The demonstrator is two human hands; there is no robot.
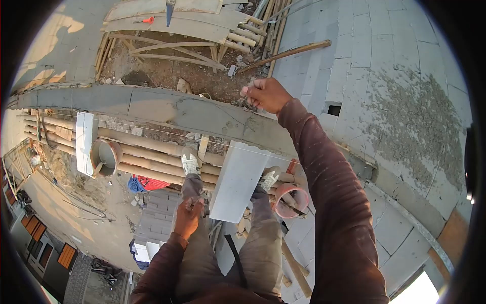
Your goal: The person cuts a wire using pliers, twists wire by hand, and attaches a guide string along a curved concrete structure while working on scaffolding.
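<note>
My right hand (271, 96) is stretched forward over the far side of the grey wall top (167, 107), its fingers curled together; whether anything small is in them cannot be made out. Close to my left thigh, my left hand (189, 215) has its fingers pinched together, and what they hold, if anything, is too small to name. A thin pale string (152, 125) runs along the near edge of the wall. Between my feet lies a large white block (239, 180) across bamboo poles (152, 154).
A pink bucket (291, 200) with tools stands by my right foot; another bucket (105, 158) sits left beside a white block (85, 142). Ground shows far below the poles. Beyond the wall are boards (177, 23), a saw (170, 11) and a wooden stick (286, 54). Rough mortar covers blockwork (415, 121) at right.
</note>
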